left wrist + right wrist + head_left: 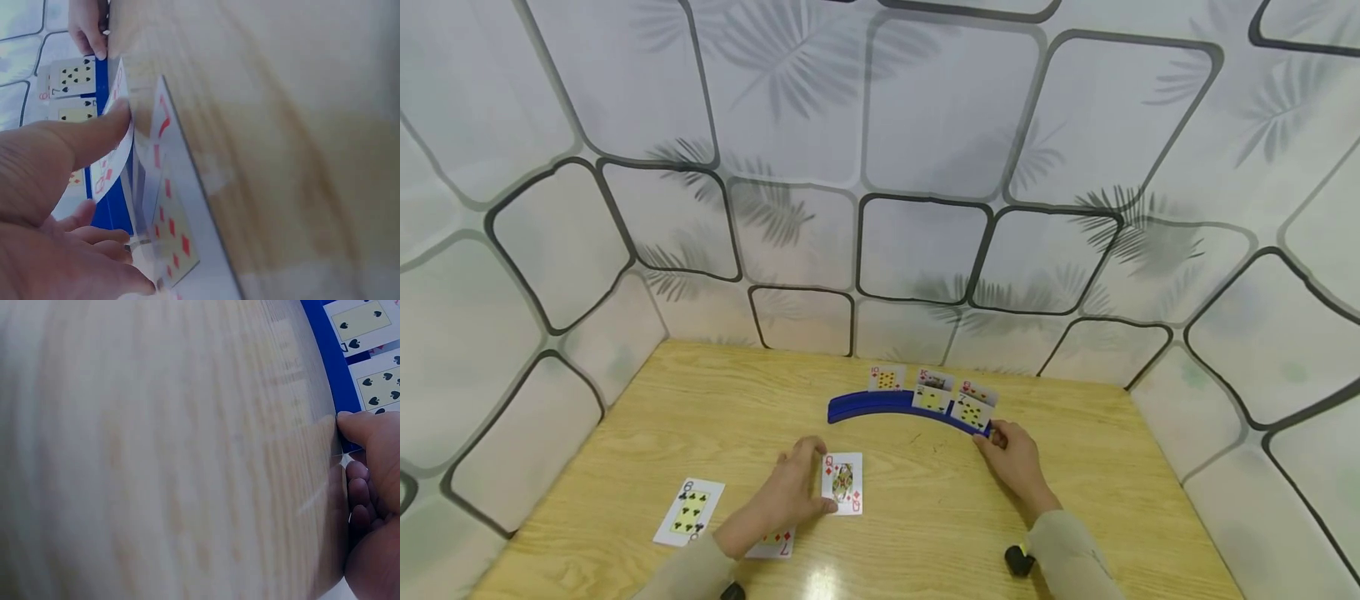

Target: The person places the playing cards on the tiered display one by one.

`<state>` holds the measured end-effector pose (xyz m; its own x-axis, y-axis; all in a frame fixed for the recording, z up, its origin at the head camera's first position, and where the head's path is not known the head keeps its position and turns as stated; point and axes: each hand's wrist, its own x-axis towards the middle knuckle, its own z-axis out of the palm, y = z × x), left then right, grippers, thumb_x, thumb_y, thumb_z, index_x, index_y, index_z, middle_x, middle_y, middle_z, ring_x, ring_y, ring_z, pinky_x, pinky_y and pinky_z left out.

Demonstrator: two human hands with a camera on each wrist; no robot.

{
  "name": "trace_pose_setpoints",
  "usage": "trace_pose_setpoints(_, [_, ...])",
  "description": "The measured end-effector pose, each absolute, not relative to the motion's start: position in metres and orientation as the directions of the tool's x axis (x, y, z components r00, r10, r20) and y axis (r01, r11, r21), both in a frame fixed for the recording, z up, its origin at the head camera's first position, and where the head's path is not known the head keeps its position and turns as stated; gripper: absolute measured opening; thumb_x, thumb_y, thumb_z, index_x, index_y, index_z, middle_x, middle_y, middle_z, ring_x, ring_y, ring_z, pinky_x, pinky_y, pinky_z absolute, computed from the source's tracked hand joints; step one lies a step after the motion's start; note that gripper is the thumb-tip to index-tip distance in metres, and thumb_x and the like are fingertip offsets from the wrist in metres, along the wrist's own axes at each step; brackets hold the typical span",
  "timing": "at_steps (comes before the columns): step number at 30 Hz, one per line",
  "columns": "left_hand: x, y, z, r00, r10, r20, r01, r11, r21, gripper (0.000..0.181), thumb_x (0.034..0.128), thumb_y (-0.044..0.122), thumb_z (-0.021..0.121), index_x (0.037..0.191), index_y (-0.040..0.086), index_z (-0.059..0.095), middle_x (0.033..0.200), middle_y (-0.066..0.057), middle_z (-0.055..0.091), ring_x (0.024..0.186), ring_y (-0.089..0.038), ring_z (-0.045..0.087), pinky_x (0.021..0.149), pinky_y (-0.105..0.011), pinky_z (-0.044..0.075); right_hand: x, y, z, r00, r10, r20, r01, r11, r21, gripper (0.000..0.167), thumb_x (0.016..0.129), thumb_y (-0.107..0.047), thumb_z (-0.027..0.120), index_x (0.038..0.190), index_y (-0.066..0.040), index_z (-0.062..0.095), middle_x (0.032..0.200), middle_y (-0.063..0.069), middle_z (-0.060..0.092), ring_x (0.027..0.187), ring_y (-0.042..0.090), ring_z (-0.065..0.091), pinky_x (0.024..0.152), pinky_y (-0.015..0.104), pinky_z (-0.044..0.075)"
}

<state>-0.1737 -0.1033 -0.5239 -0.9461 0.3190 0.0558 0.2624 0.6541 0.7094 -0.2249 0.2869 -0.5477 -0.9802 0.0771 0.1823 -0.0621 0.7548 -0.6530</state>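
My left hand [788, 490] pinches a queen of diamonds card [843, 483] by its edges, thumb at the near side; the card bows slightly in the left wrist view. Beneath that hand lies a seven of diamonds [170, 234], partly covered in the head view. My right hand [1018, 463] grips the right end of a curved blue card holder [871, 404], with the thumb on its front face. Standing in the holder are a ten of diamonds [887, 379], a king [936, 380], a seven of spades [972, 412], another spade card [932, 399] and a partly hidden red card [979, 392].
A six of clubs [689, 512] lies face up at the left of the wooden table [910, 542]. Patterned, wallpaper-like panels [917, 250] rise behind the table and along both sides. The left part of the holder has bare groove.
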Motion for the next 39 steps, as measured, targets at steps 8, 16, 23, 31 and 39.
trace_pose_setpoints(8, [-0.171, -0.096, -0.522, -0.954, 0.264, 0.141, 0.28, 0.62, 0.733, 0.057, 0.0815, 0.002, 0.087, 0.125, 0.005, 0.05, 0.126, -0.028, 0.071, 0.104, -0.041, 0.071, 0.101, -0.058, 0.056, -0.223, 0.288, -0.549, -0.979, 0.066, 0.192, -0.076, 0.755, -0.651, 0.024, 0.097, -0.019, 0.077, 0.104, 0.003, 0.07, 0.084, 0.008, 0.059, 0.078, 0.018, 0.049, 0.085, 0.048, 0.053])
trace_pose_setpoints(16, [-0.183, -0.096, -0.518, -0.93, 0.3, 0.215, 0.347, 0.516, 0.783, 0.039, 0.0911, -0.008, 0.073, 0.116, 0.006, 0.047, 0.087, -0.005, 0.077, 0.065, 0.001, 0.05, 0.062, -0.018, 0.044, -0.224, 0.29, -0.55, -0.982, 0.069, 0.178, -0.065, 0.759, -0.648, 0.022, 0.097, -0.019, 0.077, 0.102, 0.001, 0.069, 0.085, 0.008, 0.059, 0.079, 0.018, 0.049, 0.091, 0.052, 0.054])
trace_pose_setpoints(23, [-0.19, -0.094, -0.514, -0.906, 0.338, 0.255, 0.383, 0.395, 0.835, 0.029, 0.0917, -0.009, 0.072, 0.112, 0.003, 0.055, 0.085, -0.008, 0.075, 0.073, -0.007, 0.067, 0.066, -0.017, 0.055, -0.224, 0.289, -0.548, -0.983, 0.068, 0.168, -0.06, 0.753, -0.655, 0.025, 0.098, -0.019, 0.076, 0.108, 0.003, 0.07, 0.086, 0.009, 0.059, 0.08, 0.019, 0.05, 0.091, 0.052, 0.054])
trace_pose_setpoints(31, [-0.202, -0.083, -0.507, -0.908, 0.33, 0.258, 0.364, 0.321, 0.874, 0.014, 0.0954, -0.006, 0.071, 0.101, 0.003, 0.062, 0.097, -0.013, 0.074, 0.096, -0.03, 0.077, 0.082, -0.024, 0.063, -0.224, 0.289, -0.548, -0.977, 0.068, 0.203, -0.079, 0.765, -0.639, 0.024, 0.097, -0.019, 0.077, 0.105, 0.003, 0.07, 0.084, 0.008, 0.059, 0.077, 0.018, 0.049, 0.085, 0.048, 0.054])
trace_pose_setpoints(39, [-0.216, -0.071, -0.504, -0.921, 0.28, 0.272, 0.358, 0.328, 0.874, 0.009, 0.0984, 0.002, 0.072, 0.103, 0.006, 0.065, 0.098, -0.01, 0.076, 0.097, -0.028, 0.078, 0.085, -0.027, 0.064, -0.226, 0.289, -0.549, -0.98, 0.068, 0.187, -0.069, 0.763, -0.642, 0.024, 0.097, -0.019, 0.077, 0.105, 0.002, 0.07, 0.085, 0.008, 0.059, 0.079, 0.018, 0.05, 0.092, 0.053, 0.054])
